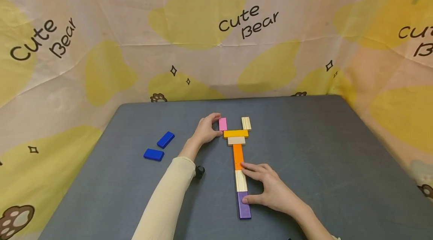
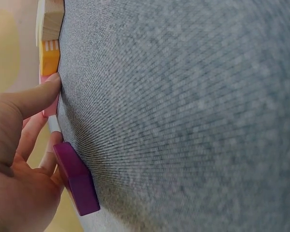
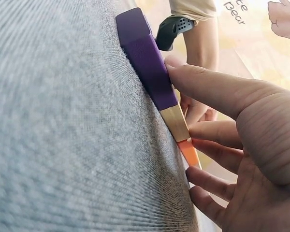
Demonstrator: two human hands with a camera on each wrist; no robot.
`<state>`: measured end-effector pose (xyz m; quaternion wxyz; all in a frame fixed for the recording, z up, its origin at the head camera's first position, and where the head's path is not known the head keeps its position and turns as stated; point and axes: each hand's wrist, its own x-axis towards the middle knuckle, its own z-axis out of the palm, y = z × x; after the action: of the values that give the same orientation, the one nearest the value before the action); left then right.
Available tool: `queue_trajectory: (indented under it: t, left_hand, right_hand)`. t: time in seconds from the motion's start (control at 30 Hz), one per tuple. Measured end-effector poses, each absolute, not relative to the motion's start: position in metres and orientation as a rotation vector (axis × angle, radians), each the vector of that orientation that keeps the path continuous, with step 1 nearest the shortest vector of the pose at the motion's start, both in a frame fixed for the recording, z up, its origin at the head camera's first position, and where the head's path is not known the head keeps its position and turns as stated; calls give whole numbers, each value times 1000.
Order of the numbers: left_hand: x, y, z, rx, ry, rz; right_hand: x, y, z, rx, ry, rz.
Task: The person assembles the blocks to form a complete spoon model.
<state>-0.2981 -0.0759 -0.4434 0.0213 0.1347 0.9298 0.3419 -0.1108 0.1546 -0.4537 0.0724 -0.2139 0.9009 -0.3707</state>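
Note:
My left hand point(image 1: 205, 129) holds a small pink block point(image 1: 222, 124) by its ends, between thumb and fingertips, at the left end of a yellow block point(image 1: 235, 133). That yellow block lies crosswise above a pale wooden block point(image 1: 236, 141). Below these, an orange block point(image 1: 238, 157), a ribbed cream block point(image 1: 241, 180) and a purple block point(image 1: 244, 205) form a line toward me. My right hand point(image 1: 270, 187) touches this line from the right: its thumb is on the purple block, its fingertips at the orange one. Another ribbed cream block point(image 1: 246, 123) lies beyond the yellow block's right end.
Two blue blocks point(image 1: 165, 139) lie apart to the left of my left forearm. In the left wrist view, a purple-looking block point(image 2: 77, 179) shows near the fingers. A patterned cloth point(image 1: 203, 26) hangs behind the grey table point(image 1: 321, 150).

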Motion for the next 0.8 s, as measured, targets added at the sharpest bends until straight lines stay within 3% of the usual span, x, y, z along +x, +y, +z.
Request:
queue_trajectory:
  t: [0.53, 0.8]
  left_hand:
    - [-294, -79, -443, 435, 2899, 1006]
    - [-277, -96, -427, 421, 2890, 1102]
  right_hand:
    - [-109, 154, -454, -632, 2709, -1103]
    - [-109, 154, -455, -663, 2722, -1108]
